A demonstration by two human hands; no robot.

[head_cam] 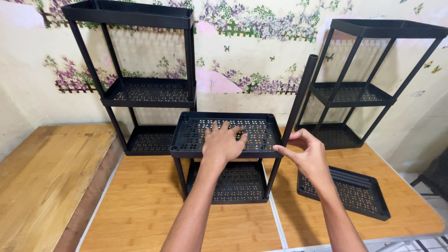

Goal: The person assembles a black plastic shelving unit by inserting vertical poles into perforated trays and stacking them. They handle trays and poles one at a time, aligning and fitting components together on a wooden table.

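So we've got a half-built black plastic rack (226, 156) dead centre on the wooden table (140, 210), two tiers so far, and both perforated shelves have nothing on them. Its top shelf (261, 135) is a rectangular tray with a cut-out pattern and round sockets at the corners; the lower one sits near the tabletop on thin round legs.

Our left hand (223, 142) lies palm down, fingers spread wide, flat on that top shelf, not gripping anything, just pressing. Our right hand (305, 154) is at 3 o'clock from it, thumb and fingers curled narrowly around a black tube pole (301, 93) that leans up toward 1 o'clock from the shelf's front right corner.

A loose shelf tray (359, 196) lies flat on the table at about 4 o'clock, with what look like a few spare poles resting in it. Two finished three-tier racks stand against the flowery wallpaper: one (140, 91) at 11 o'clock, another (359, 93) at 2 o'clock, all shelves bare.
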